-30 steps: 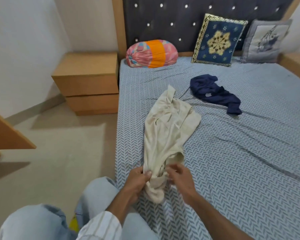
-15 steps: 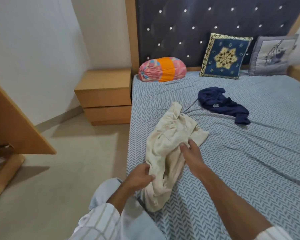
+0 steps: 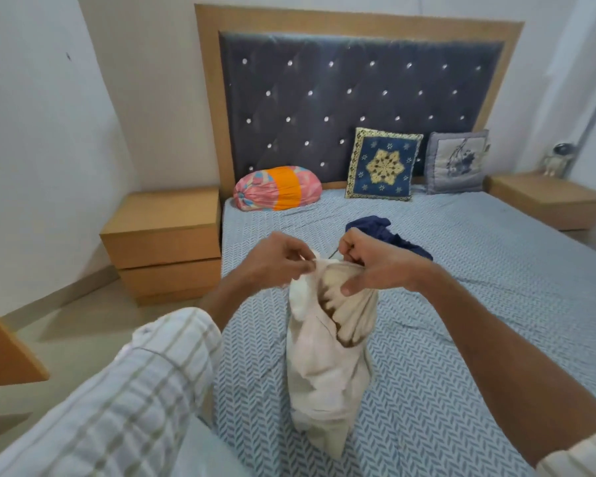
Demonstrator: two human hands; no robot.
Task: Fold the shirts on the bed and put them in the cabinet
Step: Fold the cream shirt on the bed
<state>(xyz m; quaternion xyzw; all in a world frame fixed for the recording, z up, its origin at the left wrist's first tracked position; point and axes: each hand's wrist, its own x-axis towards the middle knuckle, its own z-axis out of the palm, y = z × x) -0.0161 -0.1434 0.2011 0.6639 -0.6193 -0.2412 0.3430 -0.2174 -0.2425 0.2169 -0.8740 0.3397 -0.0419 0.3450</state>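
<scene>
A cream shirt [image 3: 327,356] is hanging bunched in the air over the near part of the bed [image 3: 479,304], its lower end trailing down toward the patterned sheet; whether it is touching the sheet is hard to tell from this angle. Both hands are gripping its top edge close together. The left hand [image 3: 276,261] is pinching a fold of fabric between thumb and fingertips, and the right hand [image 3: 375,266] is curling its fingers round the gathered cloth, thumb pressing on the front.

Which part of the garment is being held is unclear, possibly the collar or hem. To do this step well, the hands should be finding the two shoulder seams or hem corners, then drawing apart so the shirt is opening flat before it is being laid down and folded. A gentle shake would be helping the twisted cloth fall straight.

Just beyond the hands, a dark blue shirt [image 3: 393,235] is lying crumpled on the bed, waiting its turn. Further back, a pink and orange bolster [image 3: 277,188] and two cushions [image 3: 382,163] are resting against the padded headboard [image 3: 358,98]. A wooden bedside cabinet [image 3: 166,242] is standing to the left of the bed.
</scene>
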